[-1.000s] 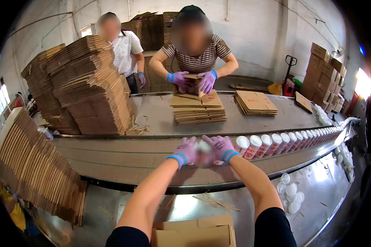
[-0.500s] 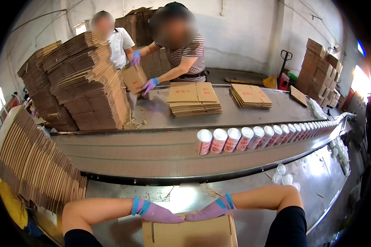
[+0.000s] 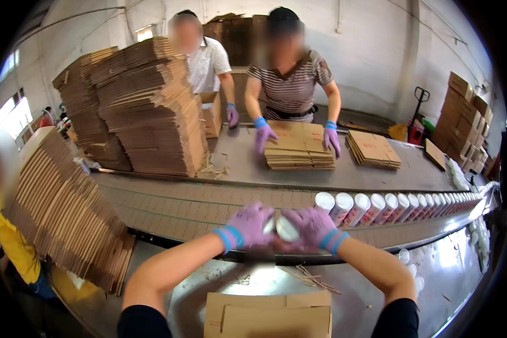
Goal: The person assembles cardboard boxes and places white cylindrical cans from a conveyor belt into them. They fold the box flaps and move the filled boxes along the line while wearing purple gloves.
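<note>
Both my hands, in purple gloves with blue cuffs, are close together over the near edge of the conveyor (image 3: 169,211). My left hand (image 3: 249,226) is closed on a can, of which a sliver of pale lid shows between the fingers. In my right hand (image 3: 310,226) is another can (image 3: 288,229), its round white lid facing me and its body mostly covered by the glove. Right of my hands, a row of white and red cans (image 3: 357,209) stands upright on the conveyor. Below my hands, a brown carton (image 3: 267,318) sits on the metal table, its inside out of view.
Folded cartons are stacked at the near left (image 3: 67,208) and far left (image 3: 146,107). Across the conveyor, a person in a striped shirt touches a flat carton pile (image 3: 298,152); another person stands beside an upright carton (image 3: 211,115). Clear plastic lids (image 3: 404,256) and cardboard scraps (image 3: 312,279) lie on my table.
My hands have left the carton's top edge, reached forward to the conveyor and taken hold of cans. The striped-shirt person has let go of a carton and moved to the flat pile.
</note>
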`<state>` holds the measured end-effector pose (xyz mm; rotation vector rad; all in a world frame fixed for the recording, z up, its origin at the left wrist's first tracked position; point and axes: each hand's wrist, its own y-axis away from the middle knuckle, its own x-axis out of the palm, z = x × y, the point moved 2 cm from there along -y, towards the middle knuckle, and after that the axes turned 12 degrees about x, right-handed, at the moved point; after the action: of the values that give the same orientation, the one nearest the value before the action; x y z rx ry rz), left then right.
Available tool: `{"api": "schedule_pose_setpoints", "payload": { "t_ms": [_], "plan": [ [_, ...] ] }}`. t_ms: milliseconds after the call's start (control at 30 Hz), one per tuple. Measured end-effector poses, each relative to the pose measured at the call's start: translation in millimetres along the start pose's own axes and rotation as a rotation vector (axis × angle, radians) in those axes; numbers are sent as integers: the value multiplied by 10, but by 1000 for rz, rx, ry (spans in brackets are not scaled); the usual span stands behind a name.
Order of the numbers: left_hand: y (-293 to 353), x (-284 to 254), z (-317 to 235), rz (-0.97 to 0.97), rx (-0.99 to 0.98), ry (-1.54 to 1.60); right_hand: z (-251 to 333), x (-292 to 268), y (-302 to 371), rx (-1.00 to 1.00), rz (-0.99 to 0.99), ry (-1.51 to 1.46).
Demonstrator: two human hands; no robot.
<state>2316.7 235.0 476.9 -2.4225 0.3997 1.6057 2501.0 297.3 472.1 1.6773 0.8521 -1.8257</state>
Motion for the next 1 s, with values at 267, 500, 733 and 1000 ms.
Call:
{"api": "schedule_pose_setpoints", "payload": {
  "t_ms": [267, 500, 733, 1000],
  "plan": [
    [1477, 242, -865, 711, 339, 643, 754, -123, 1189, -366, 1168, -758],
    [2478, 470, -1554, -111, -485, 911, 519, -680, 2427, 77, 1529, -787],
    [3679, 1772, -4088, -510, -108, 647, 605, -2099, 3158, -568, 1306, -447],
    [4721, 1598, -4677, -1489, -929, 1820, 1933, -3081, 3798, -1408, 99, -105]
  ]
}}
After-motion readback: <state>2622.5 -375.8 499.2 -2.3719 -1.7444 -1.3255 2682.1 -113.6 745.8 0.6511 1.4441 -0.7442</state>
